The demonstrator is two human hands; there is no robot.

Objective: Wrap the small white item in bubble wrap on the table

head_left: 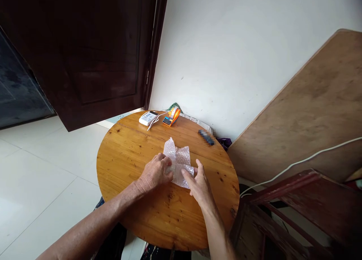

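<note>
A sheet of clear bubble wrap [182, 156] lies in the middle of the round wooden table [124, 150], partly folded, with one corner sticking up at the back left. My left hand [158, 169] has its fingers curled onto the left side of the wrap and grips it there. At the right edge, my right hand [199, 182] is open, its thumb over the wrap and its index finger stretched out apart from it. Whether anything lies inside the folds, I cannot tell.
Toward the table's back are a white box-shaped device [148, 118] with a cable and an orange tape dispenser [172, 117]. A dark, blurred-out object [206, 137] lies back right. Beyond are a dark door [107, 56], a white wall and a leaning wooden board [305, 109].
</note>
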